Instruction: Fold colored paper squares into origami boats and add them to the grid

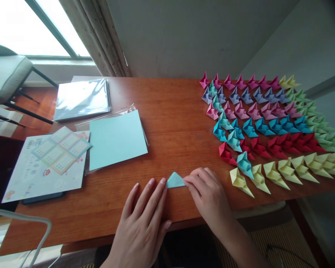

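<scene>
A small folded piece of light teal paper (175, 180), roughly triangular, lies on the wooden table near its front edge. My left hand (146, 212) rests flat on the table, fingers stretched out, with a fingertip at the paper's left corner. With thumb and fingertips pinched together, my right hand (208, 197) holds the paper's right corner. Further left lies a stack of light teal paper sheets (117, 139) on a clear plastic sleeve.
Rows of folded paper boats (248, 128) in several colours cover the right side. At the left are a plastic-wrapped pack (82, 98), a printed white sheet (22, 167) and a label card (61, 150). A white curved tube (44, 227) stands at the lower left.
</scene>
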Tool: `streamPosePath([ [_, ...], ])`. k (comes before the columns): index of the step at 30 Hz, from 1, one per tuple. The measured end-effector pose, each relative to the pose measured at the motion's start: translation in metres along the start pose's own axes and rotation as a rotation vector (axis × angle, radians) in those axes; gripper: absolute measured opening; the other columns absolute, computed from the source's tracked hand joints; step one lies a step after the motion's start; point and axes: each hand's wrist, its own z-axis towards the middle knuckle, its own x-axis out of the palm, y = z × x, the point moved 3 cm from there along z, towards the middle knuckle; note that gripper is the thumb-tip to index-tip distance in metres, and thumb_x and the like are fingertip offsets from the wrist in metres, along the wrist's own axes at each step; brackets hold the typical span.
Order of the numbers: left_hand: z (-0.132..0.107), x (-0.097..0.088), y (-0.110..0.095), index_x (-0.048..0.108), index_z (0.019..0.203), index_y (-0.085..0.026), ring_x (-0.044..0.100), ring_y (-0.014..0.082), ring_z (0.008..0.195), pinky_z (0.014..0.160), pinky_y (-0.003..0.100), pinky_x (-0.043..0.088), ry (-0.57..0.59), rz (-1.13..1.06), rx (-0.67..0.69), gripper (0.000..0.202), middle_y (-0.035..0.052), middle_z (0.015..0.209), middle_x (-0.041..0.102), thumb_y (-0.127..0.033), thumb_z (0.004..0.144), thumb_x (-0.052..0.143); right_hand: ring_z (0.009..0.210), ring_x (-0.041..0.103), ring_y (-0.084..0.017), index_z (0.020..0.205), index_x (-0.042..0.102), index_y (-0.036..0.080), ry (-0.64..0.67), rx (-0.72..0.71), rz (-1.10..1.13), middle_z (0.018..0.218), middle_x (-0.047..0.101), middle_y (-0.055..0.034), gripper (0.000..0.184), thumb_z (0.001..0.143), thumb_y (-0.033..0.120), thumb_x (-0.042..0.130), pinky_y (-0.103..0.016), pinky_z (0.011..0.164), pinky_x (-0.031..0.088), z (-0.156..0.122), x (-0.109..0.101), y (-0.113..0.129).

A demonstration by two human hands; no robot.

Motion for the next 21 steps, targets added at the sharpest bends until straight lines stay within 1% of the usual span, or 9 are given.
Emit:
streamPosePath([
  [5, -0.003, 0.003, 0.0, 0.045, 0.149, -0.007, 0.039, 0.0307, 0.145, 0.127, 0.047, 0.01, -0.015, 0.009, -0.033, 0.06, 0.0109, 0.158, 0.043, -0.028, 0.094, 0.056, 0.082, 0.056, -0.02, 0.09, 0.064, 0.022, -0.005, -0.006, 0.006, 0.084, 0.062, -0.0032, 0.013, 0.098, 0.014, 0.057, -0.036, 0.079, 0.045, 0.0, 0.0, -0.001],
  [6, -0.003, 0.002, -0.001, 0.047, 0.148, -0.007, 0.041, 0.0309, 0.144, 0.127, 0.047, 0.01, -0.024, 0.01, -0.044, 0.058, 0.0104, 0.158, 0.044, -0.028, 0.094, 0.056, 0.082, 0.056, -0.02, 0.09, 0.063, 0.022, 0.001, -0.009, 0.014, 0.084, 0.062, -0.0033, 0.013, 0.098, 0.014, 0.057, -0.036, 0.079, 0.045, 0.0, 0.0, -0.001],
  [8, -0.002, 0.001, -0.002, 0.05, 0.146, -0.008, 0.043, 0.0318, 0.142, 0.127, 0.047, 0.01, -0.035, 0.0, -0.06, 0.058, 0.0099, 0.156, 0.046, -0.033, 0.094, 0.057, 0.083, 0.057, -0.021, 0.092, 0.063, 0.022, 0.01, -0.008, 0.028, 0.086, 0.062, -0.0037, 0.013, 0.099, 0.014, 0.055, -0.036, 0.079, 0.045, 0.0, -0.001, -0.001],
  [11, -0.001, 0.0, -0.003, 0.048, 0.147, -0.007, 0.041, 0.0342, 0.143, 0.127, 0.048, 0.01, -0.033, -0.016, -0.056, 0.066, 0.0114, 0.157, 0.045, -0.041, 0.092, 0.06, 0.087, 0.058, -0.023, 0.103, 0.063, 0.022, 0.014, 0.024, 0.02, 0.093, 0.063, -0.0054, 0.007, 0.098, 0.021, 0.058, -0.038, 0.08, 0.045, 0.001, -0.002, 0.003],
  [13, -0.001, -0.001, -0.005, 0.045, 0.149, -0.007, 0.038, 0.0354, 0.144, 0.126, 0.049, 0.012, -0.037, -0.027, -0.053, 0.069, 0.0123, 0.158, 0.043, -0.04, 0.091, 0.062, 0.09, 0.058, -0.025, 0.107, 0.062, 0.022, 0.009, 0.053, -0.009, 0.096, 0.064, -0.0063, 0.013, 0.095, 0.026, 0.064, -0.04, 0.081, 0.045, 0.002, -0.001, 0.008],
  [14, 0.0, -0.001, -0.005, 0.044, 0.149, -0.007, 0.037, 0.0356, 0.145, 0.126, 0.05, 0.012, -0.04, -0.038, -0.056, 0.069, 0.0127, 0.158, 0.043, -0.038, 0.091, 0.062, 0.091, 0.058, -0.026, 0.107, 0.062, 0.022, 0.007, 0.065, -0.016, 0.097, 0.065, -0.0065, 0.015, 0.093, 0.026, 0.067, -0.041, 0.082, 0.045, 0.002, 0.0, 0.011],
  [16, 0.0, -0.003, -0.006, 0.043, 0.15, -0.007, 0.035, 0.0356, 0.146, 0.125, 0.05, 0.015, -0.042, -0.077, -0.07, 0.069, 0.0137, 0.158, 0.043, -0.036, 0.09, 0.062, 0.093, 0.059, -0.026, 0.102, 0.061, 0.023, -0.007, 0.084, 0.013, 0.098, 0.066, -0.0064, 0.012, 0.091, 0.021, 0.066, -0.042, 0.084, 0.045, 0.004, 0.002, 0.016],
  [18, 0.002, -0.004, -0.004, 0.042, 0.149, -0.007, 0.035, 0.0344, 0.146, 0.124, 0.049, 0.019, -0.047, -0.136, -0.1, 0.067, 0.0146, 0.158, 0.044, -0.032, 0.091, 0.061, 0.095, 0.061, -0.025, 0.098, 0.059, 0.023, -0.031, 0.09, 0.1, 0.101, 0.068, -0.0059, 0.013, 0.092, 0.012, 0.06, -0.041, 0.086, 0.045, 0.005, 0.002, 0.019],
  [21, 0.008, -0.008, 0.002, 0.048, 0.144, -0.012, 0.044, 0.0301, 0.14, 0.119, 0.046, 0.032, -0.094, -0.253, -0.166, 0.054, 0.0134, 0.15, 0.053, -0.023, 0.092, 0.058, 0.094, 0.064, -0.022, 0.093, 0.058, 0.024, -0.041, 0.087, 0.25, 0.098, 0.07, -0.0034, 0.019, 0.092, 0.005, 0.053, -0.038, 0.086, 0.047, 0.004, -0.001, 0.017],
])
